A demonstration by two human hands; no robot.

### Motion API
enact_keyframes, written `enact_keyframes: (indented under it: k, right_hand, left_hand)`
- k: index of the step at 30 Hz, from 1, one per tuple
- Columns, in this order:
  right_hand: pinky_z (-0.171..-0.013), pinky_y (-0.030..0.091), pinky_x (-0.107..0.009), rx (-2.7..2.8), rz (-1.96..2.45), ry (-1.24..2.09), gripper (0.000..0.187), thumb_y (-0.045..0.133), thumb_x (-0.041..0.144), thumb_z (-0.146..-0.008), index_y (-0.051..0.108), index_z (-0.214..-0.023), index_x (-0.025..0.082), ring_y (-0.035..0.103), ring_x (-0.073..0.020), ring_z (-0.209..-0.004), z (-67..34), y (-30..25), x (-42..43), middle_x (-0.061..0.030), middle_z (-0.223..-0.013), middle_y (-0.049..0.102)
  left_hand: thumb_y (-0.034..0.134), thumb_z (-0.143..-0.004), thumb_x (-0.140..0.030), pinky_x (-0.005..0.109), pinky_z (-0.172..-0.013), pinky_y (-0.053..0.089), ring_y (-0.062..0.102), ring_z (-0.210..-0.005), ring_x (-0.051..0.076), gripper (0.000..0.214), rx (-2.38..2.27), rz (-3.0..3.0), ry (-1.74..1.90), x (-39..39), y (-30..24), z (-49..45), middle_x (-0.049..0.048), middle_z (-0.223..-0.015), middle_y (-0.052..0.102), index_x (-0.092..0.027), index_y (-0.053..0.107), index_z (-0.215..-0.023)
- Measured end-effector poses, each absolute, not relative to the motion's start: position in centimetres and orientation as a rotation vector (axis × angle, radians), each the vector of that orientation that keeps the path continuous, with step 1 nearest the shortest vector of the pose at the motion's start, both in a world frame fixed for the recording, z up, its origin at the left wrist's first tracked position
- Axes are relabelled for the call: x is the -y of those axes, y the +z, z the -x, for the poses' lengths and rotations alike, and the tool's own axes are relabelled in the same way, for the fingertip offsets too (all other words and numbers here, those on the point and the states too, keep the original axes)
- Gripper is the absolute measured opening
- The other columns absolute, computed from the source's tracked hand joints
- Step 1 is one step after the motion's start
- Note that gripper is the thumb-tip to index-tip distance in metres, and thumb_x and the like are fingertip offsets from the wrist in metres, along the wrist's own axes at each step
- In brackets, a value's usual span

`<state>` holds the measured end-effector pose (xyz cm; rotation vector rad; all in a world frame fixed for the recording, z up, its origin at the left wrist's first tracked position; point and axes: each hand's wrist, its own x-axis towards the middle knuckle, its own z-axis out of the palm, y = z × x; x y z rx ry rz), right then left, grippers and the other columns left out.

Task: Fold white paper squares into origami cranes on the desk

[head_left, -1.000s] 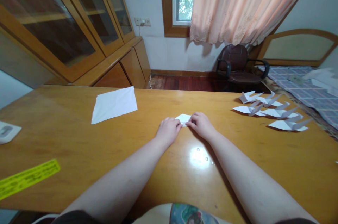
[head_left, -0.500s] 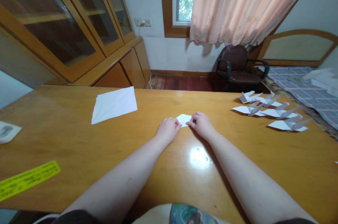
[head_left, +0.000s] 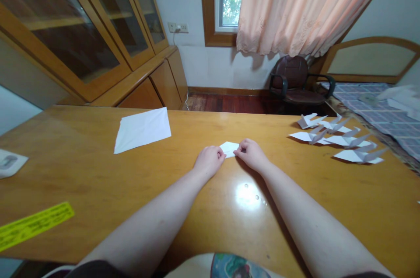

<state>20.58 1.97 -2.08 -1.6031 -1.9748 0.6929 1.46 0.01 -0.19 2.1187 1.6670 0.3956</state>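
Observation:
A small folded piece of white paper [head_left: 229, 147] lies on the wooden table [head_left: 98, 182] in the middle. My left hand [head_left: 208, 161] has its fingers curled and pinches the paper's left edge. My right hand [head_left: 250, 154] is closed too, with its fingertips pressed on the paper's right edge. Most of the paper is hidden under my fingers.
A flat white sheet [head_left: 142, 129] lies at the left back of the table. Several folded paper cranes [head_left: 337, 138] sit at the right. A yellow strip [head_left: 33, 224] and a white object [head_left: 9, 162] lie at the left edge. A brown chair [head_left: 297, 79] stands behind.
Both hands stay on the small paper; the fingers have shifted only slightly along its edges.

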Motion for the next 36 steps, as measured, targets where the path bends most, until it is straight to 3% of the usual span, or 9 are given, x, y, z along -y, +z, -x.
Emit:
enact_keyframes:
  k: [17, 36]
  right_hand:
    - [-0.07, 0.038, -0.027, 2.029, 1.593, 0.641, 0.023, 0.066, 0.029, -0.078, 0.059, -0.058, 0.017, 0.052, -0.0148, -0.073, -20.45, -1.88, -1.88, -0.0028, -0.075, 0.056]
    - [-0.069, 0.035, -0.028, 2.017, 1.69, 0.586, 0.021, 0.073, 0.033, -0.072, 0.061, -0.062, 0.018, 0.05, -0.0156, -0.075, -20.1, -1.71, -1.58, -0.0021, -0.076, 0.056]
  left_hand:
    - [0.056, -0.08, -0.026, 0.029, -0.071, 0.043, 0.059, -0.075, 0.018, 0.014, -1.677, -2.122, 0.419, -0.08, -0.44, -1.52, 0.0039, -0.08, 0.069, -0.02, 0.067, -0.076]
    - [0.055, -0.08, -0.025, 0.029, -0.072, 0.044, 0.059, -0.077, 0.018, 0.014, -1.669, -2.124, 0.378, 0.07, -0.07, -1.63, 0.0049, -0.083, 0.068, -0.019, 0.067, -0.077]
